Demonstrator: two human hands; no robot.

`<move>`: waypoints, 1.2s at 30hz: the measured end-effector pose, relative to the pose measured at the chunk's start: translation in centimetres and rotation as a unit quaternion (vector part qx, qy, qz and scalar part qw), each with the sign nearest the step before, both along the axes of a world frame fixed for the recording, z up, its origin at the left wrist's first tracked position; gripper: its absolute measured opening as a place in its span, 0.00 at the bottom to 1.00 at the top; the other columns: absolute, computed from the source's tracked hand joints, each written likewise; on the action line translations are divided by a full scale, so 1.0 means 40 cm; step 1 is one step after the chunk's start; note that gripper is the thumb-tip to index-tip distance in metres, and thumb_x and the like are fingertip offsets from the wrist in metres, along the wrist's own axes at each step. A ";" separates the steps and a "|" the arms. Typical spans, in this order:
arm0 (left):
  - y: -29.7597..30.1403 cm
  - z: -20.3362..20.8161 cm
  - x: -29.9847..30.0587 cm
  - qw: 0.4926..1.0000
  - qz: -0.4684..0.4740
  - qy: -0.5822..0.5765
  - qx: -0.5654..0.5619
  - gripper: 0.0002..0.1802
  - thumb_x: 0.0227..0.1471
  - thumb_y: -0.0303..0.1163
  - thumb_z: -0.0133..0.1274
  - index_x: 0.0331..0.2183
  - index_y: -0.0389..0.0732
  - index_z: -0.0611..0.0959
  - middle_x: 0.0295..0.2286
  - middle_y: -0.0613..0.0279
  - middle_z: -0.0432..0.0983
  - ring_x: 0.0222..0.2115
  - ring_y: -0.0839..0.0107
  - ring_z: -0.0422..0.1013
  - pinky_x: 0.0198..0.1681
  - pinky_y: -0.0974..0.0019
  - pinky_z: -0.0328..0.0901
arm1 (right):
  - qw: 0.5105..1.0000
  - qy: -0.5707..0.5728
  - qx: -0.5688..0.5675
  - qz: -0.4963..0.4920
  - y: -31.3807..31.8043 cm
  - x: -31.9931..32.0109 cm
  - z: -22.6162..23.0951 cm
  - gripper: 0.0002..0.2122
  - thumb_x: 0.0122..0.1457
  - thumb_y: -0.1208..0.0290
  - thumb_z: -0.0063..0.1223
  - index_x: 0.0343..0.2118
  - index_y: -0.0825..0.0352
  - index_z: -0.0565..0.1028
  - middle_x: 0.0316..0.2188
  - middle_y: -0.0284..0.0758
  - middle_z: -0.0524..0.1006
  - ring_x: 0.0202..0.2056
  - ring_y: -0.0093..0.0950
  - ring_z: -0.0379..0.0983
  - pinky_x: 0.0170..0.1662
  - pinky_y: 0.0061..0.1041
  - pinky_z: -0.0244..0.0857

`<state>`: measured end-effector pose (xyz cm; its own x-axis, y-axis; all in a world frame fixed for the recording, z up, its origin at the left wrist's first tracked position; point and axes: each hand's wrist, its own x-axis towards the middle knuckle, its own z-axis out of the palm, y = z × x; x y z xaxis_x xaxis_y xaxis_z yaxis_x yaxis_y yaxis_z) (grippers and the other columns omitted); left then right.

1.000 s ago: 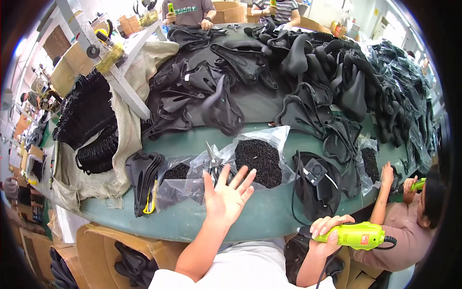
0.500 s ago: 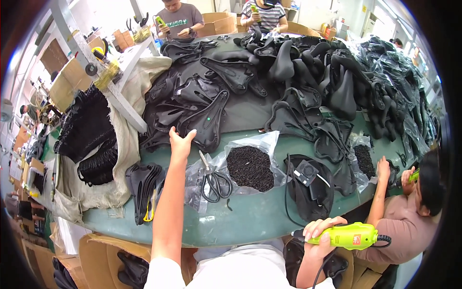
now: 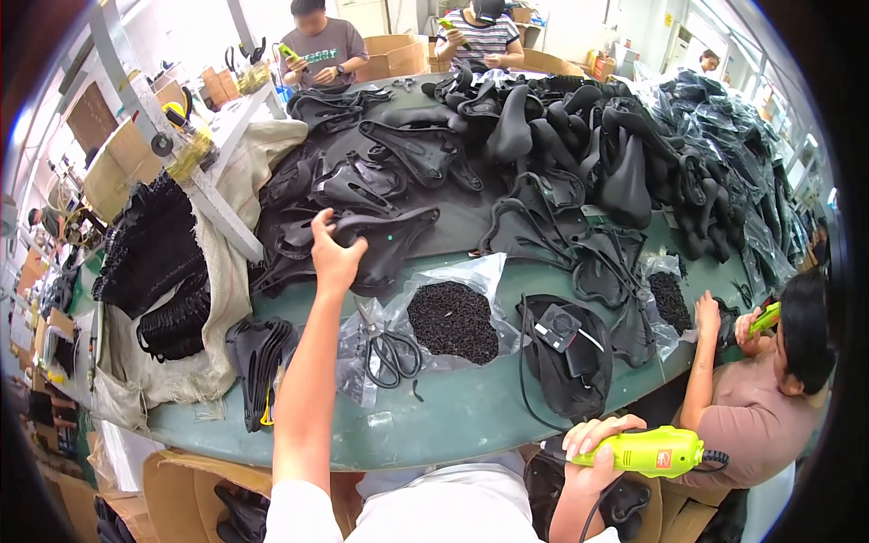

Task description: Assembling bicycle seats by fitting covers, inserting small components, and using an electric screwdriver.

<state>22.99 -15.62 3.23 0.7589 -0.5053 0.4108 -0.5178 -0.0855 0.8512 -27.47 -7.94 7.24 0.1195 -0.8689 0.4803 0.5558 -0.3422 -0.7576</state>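
My left hand (image 3: 337, 261) reaches forward, its thumb and fingers curled about the near left edge of a black bicycle saddle (image 3: 398, 237). A small green dot marks that saddle, which sits tilted among other saddles. At the lower right my right hand (image 3: 593, 452) grips a lime-green corded electric screwdriver (image 3: 647, 452), tip to the left. Between my hands lie black-handled scissors (image 3: 391, 357) and an opened plastic bag of small black screws (image 3: 453, 321).
Black saddles (image 3: 625, 172) are heaped across the table (image 3: 434, 425). A white sack (image 3: 213, 317) of black parts stands left, near stacked black pieces (image 3: 258, 366). A small fan device (image 3: 561, 330) rests on a black saddle. A co-worker (image 3: 760, 380) sits right; two more work opposite.
My left hand has closed in on the green-dotted saddle, which has turned and tilted, its narrow end swinging rightward. My right hand still holds the electric screwdriver. The whole view has shifted slightly.
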 end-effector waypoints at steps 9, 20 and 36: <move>0.117 0.521 -0.204 0.905 -0.248 -0.344 -0.040 0.26 0.35 0.23 0.59 0.44 0.38 0.84 0.41 0.53 0.80 0.43 0.52 0.78 0.52 0.58 0.72 | 0.998 0.000 0.019 -0.063 -0.024 0.002 -0.001 0.25 0.63 0.64 0.66 0.55 0.62 0.62 0.23 0.32 0.72 0.20 0.28 0.71 0.26 0.30 0.72; 0.094 0.193 -0.706 0.429 -0.684 -0.399 0.434 0.22 0.48 0.32 0.60 0.47 0.43 0.89 0.47 0.48 0.82 0.44 0.46 0.81 0.46 0.48 0.76 | 0.996 0.029 -0.049 -0.063 -0.028 -0.039 0.012 0.19 0.69 0.63 0.58 0.54 0.65 0.63 0.23 0.31 0.70 0.20 0.23 0.68 0.26 0.25 0.66; 0.690 0.057 -0.406 0.843 -0.316 0.224 0.373 0.37 0.47 0.36 0.74 0.58 0.39 0.79 0.44 0.55 0.79 0.32 0.66 0.77 0.37 0.64 0.72 | 0.999 0.023 -0.032 0.000 -0.078 0.021 -0.006 0.21 0.70 0.59 0.57 0.54 0.66 0.63 0.26 0.30 0.67 0.23 0.22 0.66 0.31 0.26 0.62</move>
<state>6.75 11.97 5.50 0.2360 -0.8582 -0.4559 -0.3010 -0.5106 0.8054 -26.64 -11.06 6.99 0.1424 -0.8372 0.5281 0.5212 -0.3902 -0.7590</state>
